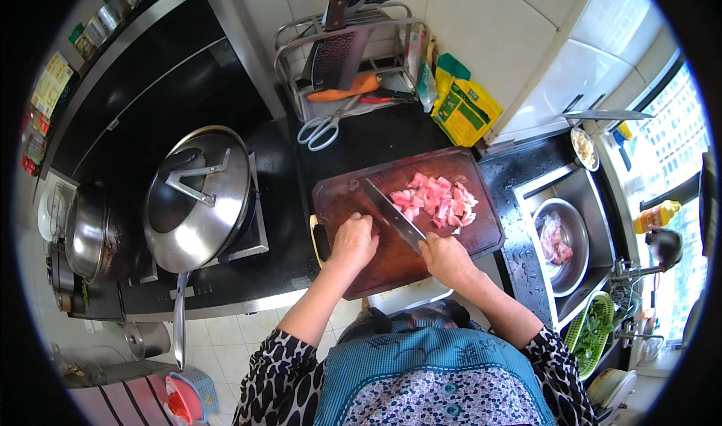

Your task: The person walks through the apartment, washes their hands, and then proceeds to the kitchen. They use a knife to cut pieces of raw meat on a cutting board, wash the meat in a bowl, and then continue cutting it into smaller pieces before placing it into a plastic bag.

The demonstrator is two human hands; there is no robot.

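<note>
My right hand [445,257] grips the handle of a kitchen knife [395,211], its blade slanting up and left across a dark wooden cutting board [361,268]. Just right of the blade lies a pile of raw pink meat pieces [437,197]. On the other side, my left hand [355,239] rests low over the board with its fingers curled, apart from the blade. Whether anything is under those fingers is hidden.
A lidded pan [197,228] sits on the stove at left. Behind the board are scissors [321,133], a carrot [347,90], a cleaver [337,59] in a metal rack [282,48], and a yellow packet [468,110]. The sink [598,217] holds a metal bowl [584,257] with raw meat.
</note>
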